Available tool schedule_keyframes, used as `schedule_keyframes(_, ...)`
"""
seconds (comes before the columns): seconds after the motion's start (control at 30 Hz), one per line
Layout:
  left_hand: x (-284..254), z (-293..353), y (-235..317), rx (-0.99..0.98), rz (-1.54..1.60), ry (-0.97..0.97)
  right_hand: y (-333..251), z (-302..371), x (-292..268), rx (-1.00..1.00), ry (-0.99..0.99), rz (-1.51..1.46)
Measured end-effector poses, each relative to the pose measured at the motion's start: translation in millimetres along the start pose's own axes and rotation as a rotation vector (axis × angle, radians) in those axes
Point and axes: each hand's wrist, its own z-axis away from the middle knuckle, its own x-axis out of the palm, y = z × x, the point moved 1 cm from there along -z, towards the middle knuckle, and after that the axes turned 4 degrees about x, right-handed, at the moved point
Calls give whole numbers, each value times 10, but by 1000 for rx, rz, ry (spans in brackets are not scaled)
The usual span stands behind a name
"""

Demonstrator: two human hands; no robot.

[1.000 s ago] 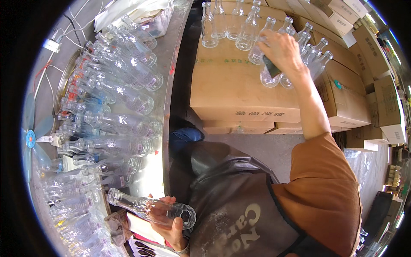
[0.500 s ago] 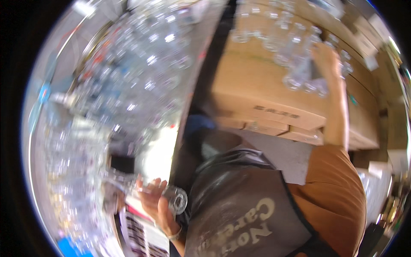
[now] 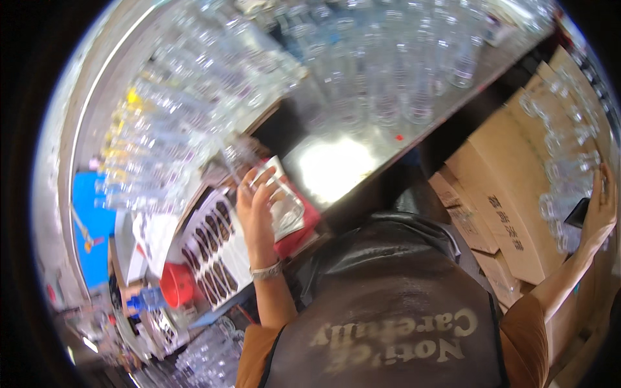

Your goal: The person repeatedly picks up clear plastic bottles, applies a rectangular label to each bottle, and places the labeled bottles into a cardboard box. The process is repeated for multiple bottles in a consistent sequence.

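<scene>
My left hand (image 3: 255,204) is closed around a clear glass bottle (image 3: 289,216), which lies tilted across the fingers, its base toward me. It is over the table's front part, beside a white and red packet (image 3: 301,240). On the far right my right hand (image 3: 603,204) reaches over a cardboard box (image 3: 498,168) to several clear glass bottles (image 3: 561,169). Its fingers are bent together at the bottles; what they grip is hidden. A dark flat piece (image 3: 577,212) shows next to that palm.
Rows of clear bottles (image 3: 385,97) stand on the metal table (image 3: 369,155); more bottles (image 3: 149,155) crowd its left side. A printed sheet (image 3: 213,242), a red container (image 3: 176,284) and a blue panel (image 3: 89,226) are at left. Smaller cartons (image 3: 462,213) lie below the big box.
The view has swung left, so the table and bottles now sit further right. My left hand still has the glass bottle. My right hand remains at the bottles on the box.
</scene>
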Motion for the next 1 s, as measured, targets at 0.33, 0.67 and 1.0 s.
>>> schedule_keyframes(0.33,-205,87,-137,156,-78,158,-3211,1330,1758,-430,-1152,-1059)
schedule_keyframes(0.67,-195,713,84,448,-958,58,-3934,1855,2182,-333,-1302,-1243)
schedule_keyframes(1.0,-346,640,-128,366,-874,134,-3940,1657,1711,-344,-1370,-1139)
